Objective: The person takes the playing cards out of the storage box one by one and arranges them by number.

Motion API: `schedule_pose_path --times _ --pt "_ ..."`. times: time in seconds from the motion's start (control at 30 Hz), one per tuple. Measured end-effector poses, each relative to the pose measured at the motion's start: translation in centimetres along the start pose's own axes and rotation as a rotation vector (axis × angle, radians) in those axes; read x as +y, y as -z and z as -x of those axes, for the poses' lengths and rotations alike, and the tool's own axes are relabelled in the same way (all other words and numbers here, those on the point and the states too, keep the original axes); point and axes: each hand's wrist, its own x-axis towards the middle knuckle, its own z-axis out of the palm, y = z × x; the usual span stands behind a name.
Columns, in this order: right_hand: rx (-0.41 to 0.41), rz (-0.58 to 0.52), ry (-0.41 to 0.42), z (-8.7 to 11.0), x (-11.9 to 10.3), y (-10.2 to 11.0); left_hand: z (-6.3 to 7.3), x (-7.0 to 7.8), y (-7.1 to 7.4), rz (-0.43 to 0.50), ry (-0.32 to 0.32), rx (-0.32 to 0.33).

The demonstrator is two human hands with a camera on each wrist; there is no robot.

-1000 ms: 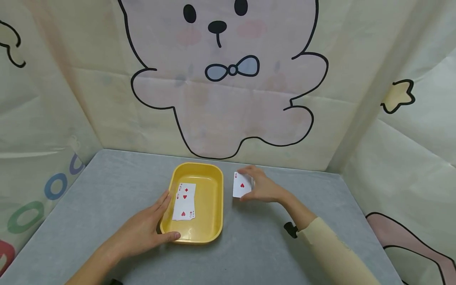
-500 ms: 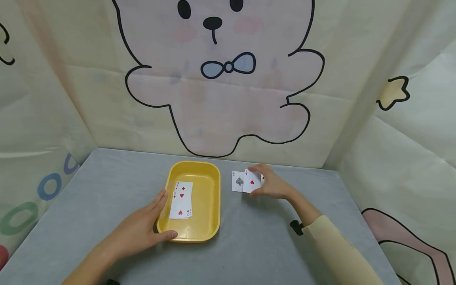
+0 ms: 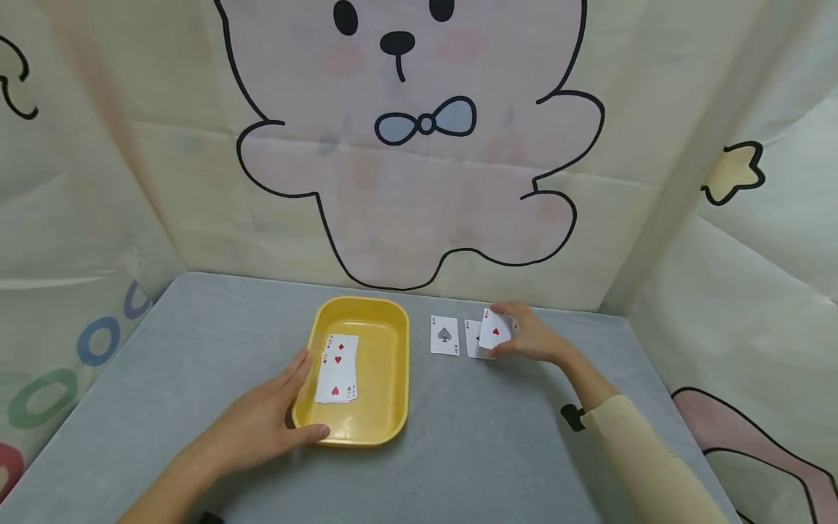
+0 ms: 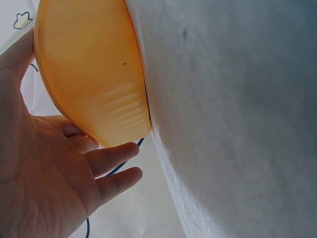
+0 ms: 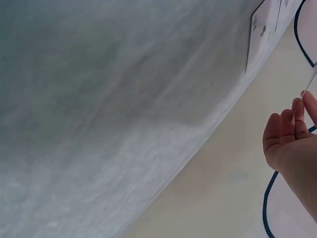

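Note:
My right hand [image 3: 533, 336] pinches an ace of hearts playing card [image 3: 492, 329] between thumb and fingers at its top and bottom edges. Part of another card peeks out beside the fingers; how many cards are in the grip is unclear. Beneath the held card lies a face-up card [image 3: 472, 342], its suit mark mostly covered. Left of it an ace of spades [image 3: 444, 335] lies flat on the table. My left hand [image 3: 265, 411] rests against the left side of a yellow tray [image 3: 382, 418], fingers fairly straight along its wall in the left wrist view.
Inside the tray is an overlapping pile of face-up cards [image 3: 337, 371], a two of hearts among them. The grey cloth-covered table [image 3: 452, 451] meets a printed fabric backdrop [image 3: 419, 218] close behind the cards. More fabric hangs at both sides.
My right hand has moved right with the ace of hearts, leaving the ace of spades and then a second card lying on the table. The left hand stays at the tray.

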Motion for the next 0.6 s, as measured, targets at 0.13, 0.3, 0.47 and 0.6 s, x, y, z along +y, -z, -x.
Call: schedule_pose_path --times 0.13,0.3,0.47,0.6 --pt "-0.013 0.010 -0.011 0.5 1.0 0.6 -0.1 0.1 0.1 -0.002 0.003 0.000" --pt "-0.016 0.041 -0.028 0.9 2.3 1.1 -0.2 0.1 0.0 -0.002 0.002 -0.005" --pt "-0.027 0.056 -0.036 1.0 3.2 1.3 -0.1 0.0 0.0 0.000 0.009 -0.005" --pt "-0.047 0.070 -0.029 0.8 3.6 1.4 0.0 0.0 0.1 0.002 0.011 -0.009"
